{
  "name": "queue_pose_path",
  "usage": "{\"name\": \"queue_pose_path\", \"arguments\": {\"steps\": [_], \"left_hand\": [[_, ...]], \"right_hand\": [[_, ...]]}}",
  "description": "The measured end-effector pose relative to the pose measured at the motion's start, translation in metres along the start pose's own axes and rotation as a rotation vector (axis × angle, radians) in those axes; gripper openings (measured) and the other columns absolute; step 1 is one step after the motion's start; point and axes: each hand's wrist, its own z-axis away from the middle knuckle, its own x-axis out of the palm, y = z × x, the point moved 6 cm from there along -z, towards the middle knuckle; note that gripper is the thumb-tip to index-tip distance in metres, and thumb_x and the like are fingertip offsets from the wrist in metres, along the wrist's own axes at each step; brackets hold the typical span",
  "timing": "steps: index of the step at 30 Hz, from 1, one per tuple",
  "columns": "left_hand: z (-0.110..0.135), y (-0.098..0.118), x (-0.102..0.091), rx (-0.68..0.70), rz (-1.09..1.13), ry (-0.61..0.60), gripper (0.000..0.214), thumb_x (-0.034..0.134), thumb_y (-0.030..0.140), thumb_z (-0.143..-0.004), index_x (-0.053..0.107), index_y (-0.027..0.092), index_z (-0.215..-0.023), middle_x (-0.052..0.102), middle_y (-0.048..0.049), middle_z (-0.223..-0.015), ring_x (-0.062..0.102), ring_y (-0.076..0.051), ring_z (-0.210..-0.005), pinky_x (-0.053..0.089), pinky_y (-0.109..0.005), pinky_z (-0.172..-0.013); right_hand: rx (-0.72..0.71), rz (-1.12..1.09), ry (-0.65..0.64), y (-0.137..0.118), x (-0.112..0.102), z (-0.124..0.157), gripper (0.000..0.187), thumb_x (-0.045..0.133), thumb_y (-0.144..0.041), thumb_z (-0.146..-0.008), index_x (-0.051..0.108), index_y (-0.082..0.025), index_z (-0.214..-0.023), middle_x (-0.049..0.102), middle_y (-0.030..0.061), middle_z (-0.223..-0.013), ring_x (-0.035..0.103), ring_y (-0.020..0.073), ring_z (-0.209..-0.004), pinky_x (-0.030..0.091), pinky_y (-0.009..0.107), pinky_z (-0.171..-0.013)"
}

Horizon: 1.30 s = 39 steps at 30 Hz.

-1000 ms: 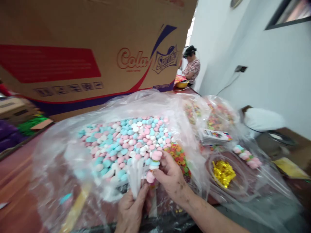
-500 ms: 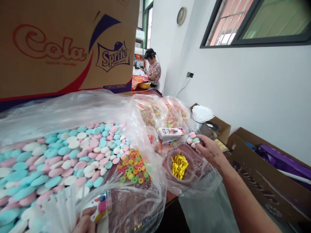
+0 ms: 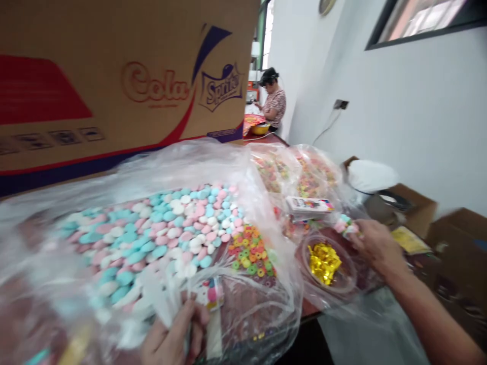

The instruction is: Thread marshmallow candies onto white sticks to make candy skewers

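Observation:
Near the bottom edge, my left hand (image 3: 175,329) is closed around a fanned bundle of translucent white strips (image 3: 162,294). Just beyond its fingers lies a small printed card (image 3: 210,293) with coloured shapes. My right hand (image 3: 375,246) reaches out to the right and pinches a small cluster of pastel candies (image 3: 345,224); blur hides its details. Below that hand is a round clear tub (image 3: 352,268) of gold twist ties (image 3: 324,263). Pink, blue and white candies (image 3: 167,228) spread over clear plastic film, with coloured ring candies (image 3: 251,251) at their right.
A large cardboard box (image 3: 152,116) stands behind the candies. Bags of ring candies (image 3: 315,175) and a stack of printed cards (image 3: 309,205) lie at the right. Open cartons (image 3: 460,253) stand beside the table. A co-worker (image 3: 274,104) is at the far end.
The view has swung left, so everything sits further right in the picture. My right hand still has the candy cluster, and my left still holds the white strips.

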Motion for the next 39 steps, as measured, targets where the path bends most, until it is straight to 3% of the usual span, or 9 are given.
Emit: {"name": "queue_pose_path", "arguments": {"steps": [4,8,12,14,17,20,24,32,39], "left_hand": [[0.005,-0.007,0.002,-0.033,0.11,-0.021,0.05,0.067,0.063,-0.078,0.061,0.016,-0.061,0.043,0.0057,-0.032,0.035,-0.006,-0.03,0.024,-0.016,-0.036],[0.008,-0.007,0.002,-0.042,0.291,0.0,0.049,0.074,0.059,-0.072,0.058,0.016,-0.058,0.046,0.0069,-0.037,0.035,-0.004,-0.029,0.027,-0.015,-0.035],[0.009,-0.007,-0.001,-0.014,0.33,0.032,0.047,0.076,0.058,-0.071,0.058,0.016,-0.061,0.048,0.0072,-0.037,0.035,-0.004,-0.028,0.027,-0.015,-0.033],[0.008,-0.01,-0.001,-0.011,0.298,0.005,0.05,0.072,0.06,-0.075,0.057,0.016,-0.057,0.042,0.0075,-0.031,0.035,-0.005,-0.028,0.027,-0.015,-0.034],[0.008,-0.014,-0.002,0.005,0.285,0.012,0.05,0.071,0.061,-0.076,0.058,0.015,-0.059,0.045,0.0069,-0.033,0.037,-0.005,-0.028,0.027,-0.015,-0.033],[0.009,-0.018,-0.004,-0.011,0.311,0.055,0.048,0.074,0.06,-0.072,0.058,0.016,-0.063,0.05,0.0074,-0.04,0.037,-0.004,-0.027,0.028,-0.015,-0.032],[0.009,-0.019,-0.002,-0.026,0.322,0.048,0.044,0.075,0.058,-0.073,0.061,0.016,-0.075,0.056,0.0068,-0.047,0.037,-0.004,-0.028,0.03,-0.017,-0.032],[0.007,-0.021,0.0,-0.043,0.319,0.055,0.044,0.074,0.058,-0.074,0.06,0.017,-0.074,0.054,0.0078,-0.045,0.037,-0.004,-0.027,0.031,-0.017,-0.032],[0.007,-0.02,-0.001,-0.031,0.298,0.055,0.041,0.073,0.055,-0.076,0.061,0.017,-0.08,0.056,0.0074,-0.048,0.037,-0.004,-0.027,0.031,-0.017,-0.032]], "right_hand": [[0.021,-0.164,0.258,-0.044,-0.055,-0.01,0.025,0.049,-0.037,-0.092,0.06,-0.019,-0.106,0.065,0.0162,-0.094,0.062,0.0277,-0.081,0.047,0.04,-0.073],[-0.284,-0.542,0.216,-0.16,-0.086,-0.013,0.013,0.053,-0.028,-0.092,0.061,-0.023,-0.102,0.067,0.0068,-0.091,0.064,0.0206,-0.08,0.05,0.032,-0.074],[-0.608,-0.737,-0.099,-0.277,-0.058,-0.007,0.021,0.045,-0.016,-0.097,0.064,-0.022,-0.105,0.069,0.0048,-0.096,0.064,0.0173,-0.087,0.05,0.029,-0.081],[-0.686,-0.654,-0.227,-0.318,-0.033,-0.005,0.025,0.046,-0.011,-0.096,0.066,-0.021,-0.106,0.068,0.0053,-0.099,0.063,0.0175,-0.091,0.05,0.028,-0.083],[-0.906,-0.463,-0.257,-0.359,-0.007,0.003,0.027,0.055,-0.007,-0.09,0.065,-0.019,-0.112,0.065,0.0085,-0.111,0.059,0.0223,-0.1,0.049,0.031,-0.085],[-1.025,-0.286,-0.275,-0.37,0.01,0.008,0.019,0.056,-0.011,-0.09,0.066,-0.017,-0.105,0.063,0.011,-0.112,0.057,0.026,-0.102,0.049,0.034,-0.082],[-0.778,-0.271,-0.339,-0.343,0.021,-0.01,0.021,0.05,-0.008,-0.092,0.064,-0.017,-0.105,0.064,0.0104,-0.102,0.058,0.0222,-0.095,0.045,0.03,-0.079],[-0.323,-0.717,-0.472,-0.306,0.015,-0.033,0.013,0.05,-0.019,-0.087,0.062,-0.02,-0.093,0.063,-0.002,-0.077,0.055,0.0144,-0.069,0.038,0.024,-0.065],[-0.61,-0.596,-0.434,-0.33,0.012,-0.02,0.024,0.046,-0.012,-0.091,0.066,-0.017,-0.102,0.068,0.0087,-0.101,0.059,0.0219,-0.098,0.044,0.033,-0.088]]}}
